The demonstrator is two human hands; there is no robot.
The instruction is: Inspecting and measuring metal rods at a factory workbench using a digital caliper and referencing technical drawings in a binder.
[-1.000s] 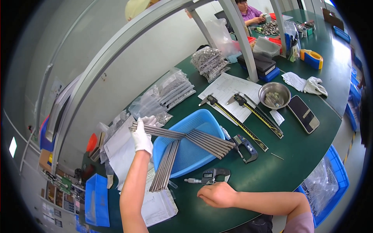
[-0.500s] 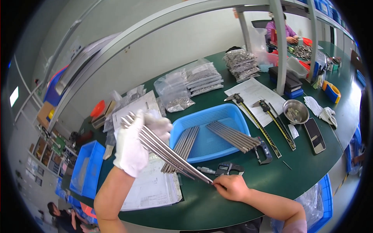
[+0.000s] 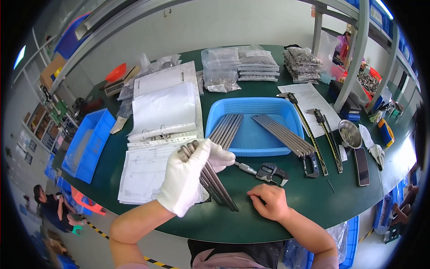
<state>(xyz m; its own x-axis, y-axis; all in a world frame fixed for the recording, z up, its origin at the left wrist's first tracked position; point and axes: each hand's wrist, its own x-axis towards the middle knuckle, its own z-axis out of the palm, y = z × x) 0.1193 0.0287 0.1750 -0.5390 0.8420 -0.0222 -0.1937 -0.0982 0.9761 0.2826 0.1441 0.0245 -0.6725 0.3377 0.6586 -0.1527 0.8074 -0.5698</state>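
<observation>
My left hand (image 3: 186, 179), in a white glove, grips a bundle of several slim grey metal rods (image 3: 218, 187). The rods slant down to the right, with their upper ends poking out above the fist. My right hand (image 3: 271, 201) is bare and rests near the table's front edge. Its fingers are loosely bent, thumb and forefinger apart, with nothing between them, a short way right of the rods' lower ends. Beyond both hands sits a blue plastic basket (image 3: 255, 102) with two groups of similar rods leaning in it. A digital micrometer (image 3: 268, 172) lies in front of the basket.
An open ring binder (image 3: 163, 110) with drawings lies at left, beside a blue bin (image 3: 89, 145). Two calipers (image 3: 309, 130), a metal bowl (image 3: 349, 133) and a phone (image 3: 362, 167) lie at right. Bagged parts (image 3: 257, 62) are stacked behind. A shelf post (image 3: 358, 58) rises at back right.
My left hand has lowered and tilted the rods more steeply. Their lower ends have come away from my right hand, which no longer touches them. The view has shifted.
</observation>
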